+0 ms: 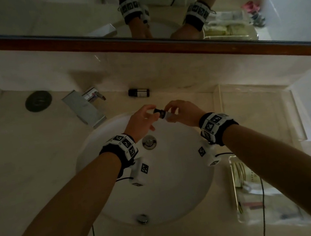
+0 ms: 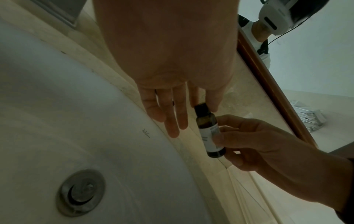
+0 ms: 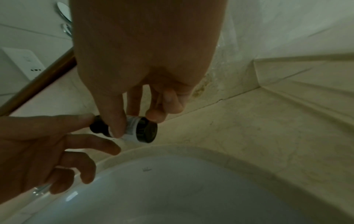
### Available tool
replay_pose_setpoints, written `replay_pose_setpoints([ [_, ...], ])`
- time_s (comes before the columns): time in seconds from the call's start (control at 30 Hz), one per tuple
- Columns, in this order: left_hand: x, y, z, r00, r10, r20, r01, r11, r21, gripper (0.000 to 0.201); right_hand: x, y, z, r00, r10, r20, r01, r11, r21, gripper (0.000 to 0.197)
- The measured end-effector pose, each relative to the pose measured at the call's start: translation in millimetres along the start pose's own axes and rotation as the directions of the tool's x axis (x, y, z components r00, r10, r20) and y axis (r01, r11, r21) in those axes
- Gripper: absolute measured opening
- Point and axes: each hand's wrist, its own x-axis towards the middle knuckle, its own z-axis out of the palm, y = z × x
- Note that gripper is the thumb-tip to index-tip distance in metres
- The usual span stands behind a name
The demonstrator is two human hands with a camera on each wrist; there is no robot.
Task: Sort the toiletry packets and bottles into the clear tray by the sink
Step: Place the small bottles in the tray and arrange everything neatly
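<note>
A small dark bottle (image 1: 161, 114) with a white label and black cap is held level above the back rim of the sink (image 1: 104, 189), between both hands. My right hand (image 1: 170, 113) grips its labelled body (image 3: 145, 131) between thumb and fingers (image 3: 114, 127). My left hand (image 1: 152, 111) pinches the cap end (image 2: 201, 108), its other fingers (image 2: 170, 121) straight. A second dark bottle (image 1: 139, 93) lies on its side on the counter behind the sink. The clear tray (image 1: 235, 197) sits to the right of the sink under my right forearm, with tubes and packets in it.
A chrome faucet (image 1: 87, 106) stands at the sink's back left, with a round dark cover (image 1: 38, 100) further left. A wood-framed mirror (image 1: 159, 43) runs along the wall behind. The drain stopper (image 1: 149, 141) lies below my hands. A raised ledge (image 1: 250, 102) lies right.
</note>
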Motion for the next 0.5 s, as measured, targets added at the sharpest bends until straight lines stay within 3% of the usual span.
replay_pose_setpoints([
  [0.33,4.4,-10.2,-11.9,0.997,-0.032,-0.072,0.029,0.999,-0.039,0.024,17.5,-13.7,10.1,0.998,-0.057,0.037,0.058,0.998,-0.019,0.030],
  [0.5,2.8,-30.0,-18.8,0.990,-0.071,-0.119,0.076,0.997,0.035,0.017,38.2,-14.4,8.6,0.995,-0.030,-0.099,0.029,0.999,-0.016,0.028],
])
